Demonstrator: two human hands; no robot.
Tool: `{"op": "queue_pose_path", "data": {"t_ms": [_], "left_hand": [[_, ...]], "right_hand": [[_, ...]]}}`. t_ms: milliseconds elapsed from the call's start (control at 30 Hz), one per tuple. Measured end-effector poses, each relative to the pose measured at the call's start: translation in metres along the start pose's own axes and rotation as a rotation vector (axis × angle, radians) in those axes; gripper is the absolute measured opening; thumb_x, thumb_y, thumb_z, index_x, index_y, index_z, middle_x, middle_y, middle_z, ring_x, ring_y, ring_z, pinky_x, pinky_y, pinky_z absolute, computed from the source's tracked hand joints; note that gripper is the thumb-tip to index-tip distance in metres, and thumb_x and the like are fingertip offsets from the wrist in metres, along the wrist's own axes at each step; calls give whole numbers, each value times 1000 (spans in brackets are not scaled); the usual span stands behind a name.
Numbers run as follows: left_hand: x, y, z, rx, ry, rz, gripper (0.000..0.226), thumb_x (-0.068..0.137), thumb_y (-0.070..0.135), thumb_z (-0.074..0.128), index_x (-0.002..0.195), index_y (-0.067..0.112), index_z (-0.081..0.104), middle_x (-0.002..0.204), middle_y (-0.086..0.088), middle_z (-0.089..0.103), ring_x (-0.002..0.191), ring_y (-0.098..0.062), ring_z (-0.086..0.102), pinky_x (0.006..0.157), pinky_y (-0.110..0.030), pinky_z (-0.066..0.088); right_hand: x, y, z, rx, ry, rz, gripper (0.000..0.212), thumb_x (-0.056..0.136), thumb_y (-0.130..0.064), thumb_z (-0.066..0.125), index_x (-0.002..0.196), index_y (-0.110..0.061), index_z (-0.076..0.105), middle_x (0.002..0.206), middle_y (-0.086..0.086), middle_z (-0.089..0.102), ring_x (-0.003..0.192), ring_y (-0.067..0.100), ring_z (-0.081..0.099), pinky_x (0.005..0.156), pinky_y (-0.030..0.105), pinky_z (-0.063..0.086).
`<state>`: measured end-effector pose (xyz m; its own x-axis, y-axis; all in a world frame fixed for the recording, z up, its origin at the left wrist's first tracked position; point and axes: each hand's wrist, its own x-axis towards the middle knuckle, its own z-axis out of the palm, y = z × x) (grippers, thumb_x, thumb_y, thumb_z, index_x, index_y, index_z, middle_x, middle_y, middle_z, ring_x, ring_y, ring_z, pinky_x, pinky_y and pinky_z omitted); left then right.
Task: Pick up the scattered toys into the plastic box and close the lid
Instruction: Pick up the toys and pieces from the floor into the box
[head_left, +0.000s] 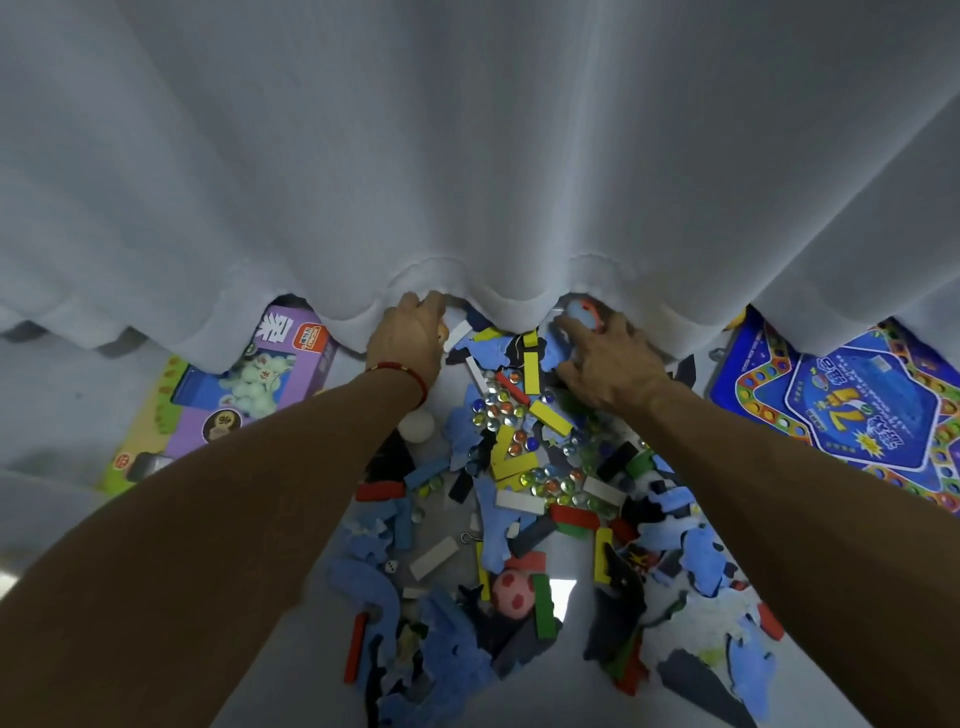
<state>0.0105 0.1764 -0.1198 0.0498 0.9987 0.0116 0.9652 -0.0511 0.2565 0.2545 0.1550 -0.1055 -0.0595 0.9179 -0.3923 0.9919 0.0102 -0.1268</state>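
Progress looks early: we see no plastic box or lid anywhere, so nothing shows as packed. Toys (524, 467) (blocks, marbles, blue foam pieces) lie scattered over the floor (519, 696) between our arms, right up to the curtain (467, 156) hem. Left hand (410, 338) reaches under that hem, fingers curled, grip hidden. Right hand (608, 364) is spread, fingertips on a round blue-and-red toy (584, 314). Game box (249, 384) and game board (852, 410) lie either side. Nearly everything remains.
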Motion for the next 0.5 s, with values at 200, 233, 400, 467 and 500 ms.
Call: {"op": "queue_pose_path", "data": {"t_ms": [200, 233, 400, 467, 500], "left_hand": [[-6, -8, -9, -141, 11, -76, 23, 84, 9, 63, 106, 6, 60, 112, -16, 49, 88, -33, 55, 73, -31, 38], [-10, -8, -13, -155, 35, -67, 22, 83, 9, 64, 104, 6, 58, 110, -16, 50, 87, -32, 54, 72, -31, 38], [-41, 2, -45, -251, 48, 20, 25, 75, 12, 64, 95, 8, 50, 85, -11, 60, 77, -29, 56, 60, -33, 40], [-62, 12, -63, -324, 29, -11, 25, 74, 17, 65, 93, 11, 49, 80, -9, 61, 73, -27, 57, 60, -37, 48], [-75, 16, -75, -376, 16, -48, 24, 75, 17, 65, 93, 12, 49, 78, -7, 61, 72, -25, 58, 60, -36, 49]], "right_hand": [[3, -4, 0, 27, -15, 8, 65, 91, -45, 59, 147, -26, 32, 141, 27, 34, 129, 46, 35, 107, 50, 36], [0, -2, 0, 53, 15, -2, 64, 88, -44, 63, 143, -24, 36, 138, 27, 37, 126, 44, 37, 105, 48, 37], [-33, 8, -10, 114, 78, -63, 69, 78, -42, 73, 136, -28, 40, 126, 22, 45, 119, 39, 40, 102, 45, 38], [-56, 10, -17, 170, 97, -136, 66, 75, -39, 74, 131, -33, 39, 122, 18, 46, 118, 38, 42, 97, 46, 45], [-70, 9, -21, 209, 97, -165, 64, 74, -37, 75, 128, -33, 40, 119, 15, 46, 114, 37, 45, 91, 45, 49]]}}
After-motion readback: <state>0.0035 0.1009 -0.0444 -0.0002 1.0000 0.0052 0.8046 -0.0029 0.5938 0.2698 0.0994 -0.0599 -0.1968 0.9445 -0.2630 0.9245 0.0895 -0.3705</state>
